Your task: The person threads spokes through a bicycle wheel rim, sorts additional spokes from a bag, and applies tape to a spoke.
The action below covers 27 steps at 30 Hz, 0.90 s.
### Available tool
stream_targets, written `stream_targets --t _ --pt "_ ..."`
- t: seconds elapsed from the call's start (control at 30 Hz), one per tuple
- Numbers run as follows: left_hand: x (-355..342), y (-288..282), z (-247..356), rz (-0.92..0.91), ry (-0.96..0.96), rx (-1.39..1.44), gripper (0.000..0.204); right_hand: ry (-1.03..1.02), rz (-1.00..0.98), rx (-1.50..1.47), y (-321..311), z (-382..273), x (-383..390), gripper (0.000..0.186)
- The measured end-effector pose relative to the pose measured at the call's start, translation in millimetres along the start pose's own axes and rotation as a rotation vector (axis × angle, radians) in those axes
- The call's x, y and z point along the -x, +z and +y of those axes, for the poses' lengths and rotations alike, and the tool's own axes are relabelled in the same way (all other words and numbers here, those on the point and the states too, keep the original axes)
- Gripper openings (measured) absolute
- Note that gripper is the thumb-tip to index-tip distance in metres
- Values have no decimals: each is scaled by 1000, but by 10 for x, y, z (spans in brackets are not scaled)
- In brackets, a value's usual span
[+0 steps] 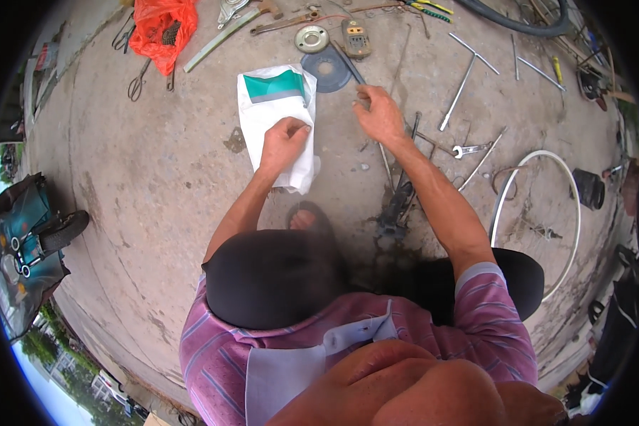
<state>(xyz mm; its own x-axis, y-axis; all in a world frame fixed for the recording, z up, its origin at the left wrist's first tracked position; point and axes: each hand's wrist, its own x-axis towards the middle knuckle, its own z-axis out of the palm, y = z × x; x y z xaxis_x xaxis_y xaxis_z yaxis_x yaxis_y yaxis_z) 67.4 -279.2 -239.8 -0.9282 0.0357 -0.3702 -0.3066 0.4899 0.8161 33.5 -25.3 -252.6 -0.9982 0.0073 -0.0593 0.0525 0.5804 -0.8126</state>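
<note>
My left hand (285, 145) rests on a white plastic bag (248, 128) with a green panel, its fingers curled against the bag's surface. To its right, my right hand (380, 117) has its fingers closed at the near end of a dark narrow bar (348, 62). The bar slants away over the edge of a grey flat disc (323, 79) with a central hole. Beyond that disc lies a round metal plate (312, 39), and beside it a yellow-and-grey multimeter (356, 38). My fingertips are partly hidden on both hands.
An orange-red plastic bag (165, 32) and a hammer (268, 8) lie at the far left. T-shaped wrenches (468, 67), an open-ended wrench (470, 150) and a pale wheel rim (579, 192) are on the right. A dark pump-like tool (394, 213) lies near my feet.
</note>
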Motion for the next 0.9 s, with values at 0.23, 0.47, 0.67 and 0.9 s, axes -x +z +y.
stream_targets --t 0.23,0.47,0.67,0.9 --pt "-667 -350 591 25 199 -138 19 -69 385 512 -691 844 -30 41" --pt "-1960 -107 907 -18 443 -599 32 -118 463 502 -652 1275 136 40" --pt "-2468 256 595 338 645 -855 38 -50 467 500 -637 1153 96 38" --pt "-2320 228 658 64 375 -766 31 -10 450 525 -666 1157 72 39"
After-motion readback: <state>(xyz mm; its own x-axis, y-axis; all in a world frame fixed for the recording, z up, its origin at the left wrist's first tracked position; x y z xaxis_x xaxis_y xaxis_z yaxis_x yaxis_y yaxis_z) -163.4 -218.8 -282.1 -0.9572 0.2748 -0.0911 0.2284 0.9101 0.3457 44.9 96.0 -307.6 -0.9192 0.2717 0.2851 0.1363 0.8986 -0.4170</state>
